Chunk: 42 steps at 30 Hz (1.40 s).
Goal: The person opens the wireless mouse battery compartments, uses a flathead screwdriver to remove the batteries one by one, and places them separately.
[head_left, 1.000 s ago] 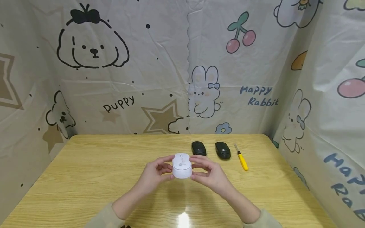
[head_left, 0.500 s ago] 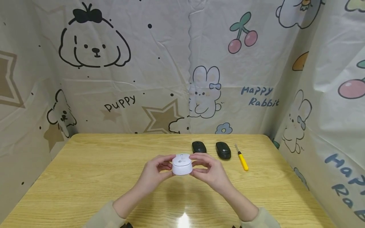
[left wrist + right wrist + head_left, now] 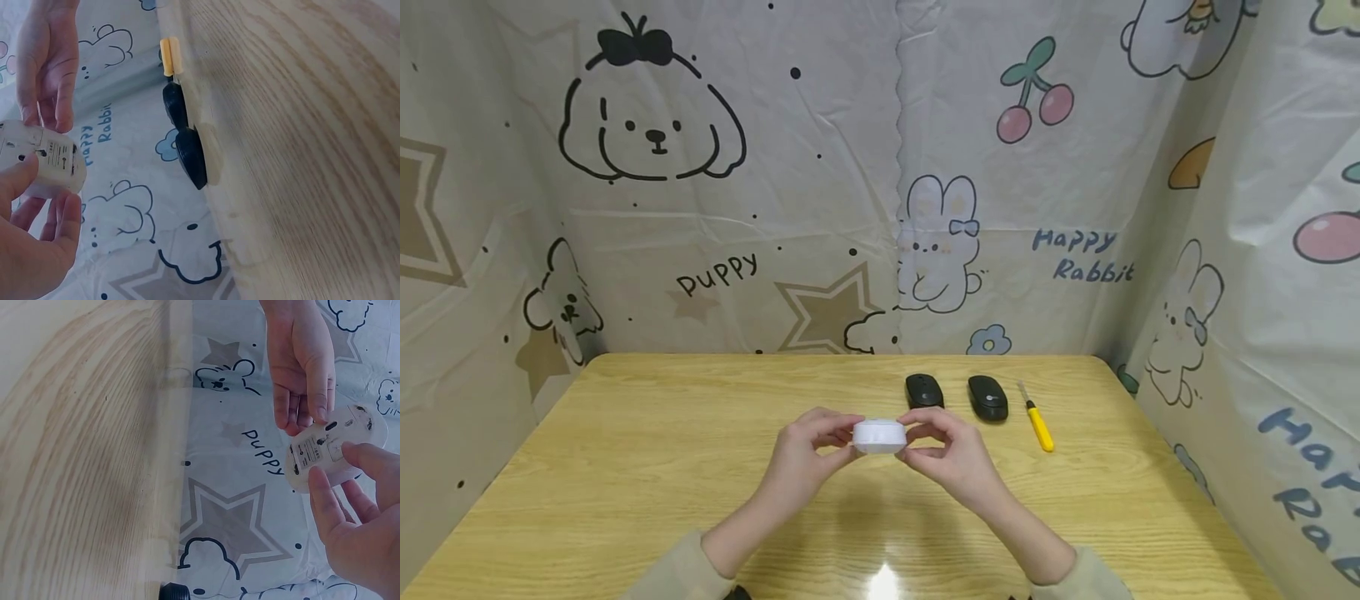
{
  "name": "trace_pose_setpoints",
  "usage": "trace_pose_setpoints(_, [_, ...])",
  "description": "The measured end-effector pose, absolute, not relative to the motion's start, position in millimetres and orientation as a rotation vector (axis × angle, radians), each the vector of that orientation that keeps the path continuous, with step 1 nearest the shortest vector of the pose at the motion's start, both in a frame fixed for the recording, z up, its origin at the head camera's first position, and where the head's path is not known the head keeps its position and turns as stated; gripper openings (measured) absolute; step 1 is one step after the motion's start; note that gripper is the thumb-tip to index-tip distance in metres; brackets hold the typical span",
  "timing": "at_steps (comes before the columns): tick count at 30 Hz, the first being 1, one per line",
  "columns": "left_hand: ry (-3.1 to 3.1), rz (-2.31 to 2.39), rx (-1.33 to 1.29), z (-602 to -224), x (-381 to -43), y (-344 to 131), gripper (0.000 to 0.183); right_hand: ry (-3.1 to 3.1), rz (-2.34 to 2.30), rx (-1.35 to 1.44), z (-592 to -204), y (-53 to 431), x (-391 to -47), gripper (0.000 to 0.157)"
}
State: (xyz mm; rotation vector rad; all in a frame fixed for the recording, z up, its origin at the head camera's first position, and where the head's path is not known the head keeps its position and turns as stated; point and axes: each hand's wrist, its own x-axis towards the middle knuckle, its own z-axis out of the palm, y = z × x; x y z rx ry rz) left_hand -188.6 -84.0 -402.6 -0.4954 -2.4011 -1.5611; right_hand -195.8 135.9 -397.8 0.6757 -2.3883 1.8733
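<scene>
A white computer mouse (image 3: 879, 437) is held up above the table between both hands, its rear edge facing the head camera. My left hand (image 3: 805, 450) pinches its left side between thumb and fingers. On the opposite side my right hand (image 3: 953, 454) pinches it the same way. Both wrist views show the underside of the white mouse (image 3: 56, 156), with a printed label and dark marks. In the right wrist view the thumb of the right hand (image 3: 362, 512) lies against that underside. The top of the mouse is mostly hidden in the head view.
Toward the back of the wooden table (image 3: 662, 450) lie two black mice, one behind the right hand (image 3: 923, 390) and another (image 3: 988, 398) to its right. Further right is a screwdriver (image 3: 1037, 423) with a yellow handle. A printed cloth (image 3: 737, 217) hangs around the table.
The white mouse has tilted, so its top has turned out of sight and its rear edge now faces the head camera. Both hands keep their grip; the black mice and screwdriver stay put.
</scene>
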Motion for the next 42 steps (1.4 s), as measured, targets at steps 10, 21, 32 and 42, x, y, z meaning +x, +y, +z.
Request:
trace_pose_setpoints(10, [-2.395,-1.627,-0.502,-405.0,-186.6,-85.0,0.027,-2.469,1.789,0.622,-398.5,136.9,-198.2,0.034])
trace_pose_setpoints(21, [-2.426,-1.802,-0.479,-400.8,-185.8,-84.1,0.033,-2.514,1.764,0.642,-395.1,138.1,-203.3,0.033])
trace_pose_setpoints(32, [-2.452,-1.861,-0.446,-402.0,-188.2,-84.5,0.042,-2.502,1.871,0.614,-393.4,136.8,-204.3,0.038])
trace_pose_setpoints(42, [-2.421,-2.007,-0.475,-401.9,-189.6,-84.3,0.045,-2.471,2.026,0.621,-394.4,136.7,-203.6,0.043])
